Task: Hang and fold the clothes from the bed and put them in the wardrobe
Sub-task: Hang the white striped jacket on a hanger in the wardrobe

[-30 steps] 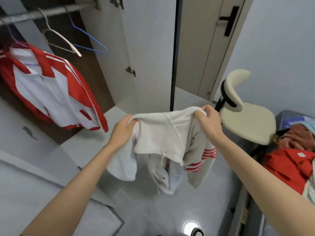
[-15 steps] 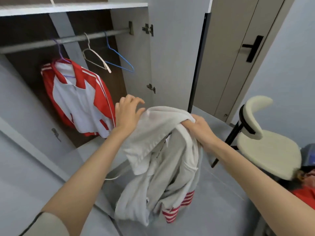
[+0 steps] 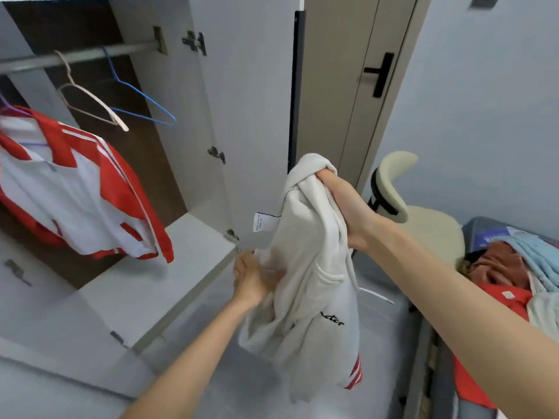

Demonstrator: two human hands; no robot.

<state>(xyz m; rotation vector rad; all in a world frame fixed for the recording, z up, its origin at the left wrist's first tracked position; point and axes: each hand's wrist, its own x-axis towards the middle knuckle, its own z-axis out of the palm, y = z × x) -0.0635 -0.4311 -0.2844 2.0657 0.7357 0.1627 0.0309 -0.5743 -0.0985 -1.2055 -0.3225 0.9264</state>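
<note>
Head view: our right hand [image 3: 348, 213] grips the cream hoodie [image 3: 305, 267] at its top; our left hand [image 3: 251, 276] holds it lower. Leftward, a red-white jacket [image 3: 75, 189] hangs in the wardrobe [image 3: 193, 116].

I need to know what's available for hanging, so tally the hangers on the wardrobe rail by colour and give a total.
Purple hanger, carrying the red-and-white jacket: 1
Pale pink hanger: 1
Blue hanger: 1
Total: 3
</note>
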